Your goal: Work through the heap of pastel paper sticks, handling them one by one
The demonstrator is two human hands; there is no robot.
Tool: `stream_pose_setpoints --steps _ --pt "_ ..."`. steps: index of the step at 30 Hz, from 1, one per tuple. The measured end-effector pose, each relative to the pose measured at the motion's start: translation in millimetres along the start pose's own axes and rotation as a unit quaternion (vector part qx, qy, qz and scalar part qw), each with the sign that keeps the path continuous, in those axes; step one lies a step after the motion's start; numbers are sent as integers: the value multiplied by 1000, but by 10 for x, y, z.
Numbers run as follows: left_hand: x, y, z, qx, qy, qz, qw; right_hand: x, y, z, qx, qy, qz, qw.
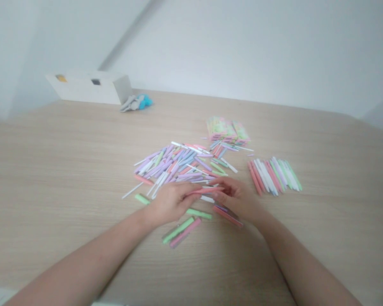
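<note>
A heap of pastel pens [178,165] in purple, pink, green and white lies in the middle of the wooden table [51,170]. My left hand [170,202] and my right hand [238,197] meet just in front of the heap. Both pinch a pink pen [207,191] held between them, fingers closed on it. More pens lie under and beside my hands, among them a green one [198,213] and a pink one [227,216]. A tidy row of pens [274,175] lies to the right.
A stack of patterned packets [227,130] sits behind the heap. At the far left stands a white box [89,87] with a grey and blue object [136,103] next to it. A white wall rises behind the table.
</note>
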State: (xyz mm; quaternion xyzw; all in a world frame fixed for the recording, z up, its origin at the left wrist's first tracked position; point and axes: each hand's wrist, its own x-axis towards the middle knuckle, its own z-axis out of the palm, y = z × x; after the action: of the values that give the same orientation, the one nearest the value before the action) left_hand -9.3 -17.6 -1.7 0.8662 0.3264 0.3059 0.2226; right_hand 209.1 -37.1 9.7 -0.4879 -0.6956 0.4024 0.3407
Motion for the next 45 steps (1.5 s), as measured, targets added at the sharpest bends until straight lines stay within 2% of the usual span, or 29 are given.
stream_pose_setpoints --steps 4,7,15,22,26,31,33,39,45 --pt "17 25 -29 1 -6 -19 1000 6 -6 -30 -27 38 -47 998" --pt "3 4 -7 13 -3 -11 1000 9 -32 -24 -60 44 -29 997" --pt "-21 -32 31 47 -12 3 999 9 17 -9 -100 -7 13 995" --pt "5 -4 -9 36 -25 -31 999 16 4 -36 -65 29 -52 996" --pt "0 -22 11 48 -17 -19 999 21 -25 -29 -117 28 -21 993" --pt "-14 -39 38 52 -7 -3 999 17 -17 -22 -151 -12 10 988" --pt "-12 -35 32 54 -11 -10 998 14 -5 -31 -143 -21 8 990" --pt "0 -29 11 47 -20 -24 998 13 33 -36 -99 26 -52 993" --pt "-14 -52 43 48 -4 -3 999 18 -3 4 -143 2 -8 990"
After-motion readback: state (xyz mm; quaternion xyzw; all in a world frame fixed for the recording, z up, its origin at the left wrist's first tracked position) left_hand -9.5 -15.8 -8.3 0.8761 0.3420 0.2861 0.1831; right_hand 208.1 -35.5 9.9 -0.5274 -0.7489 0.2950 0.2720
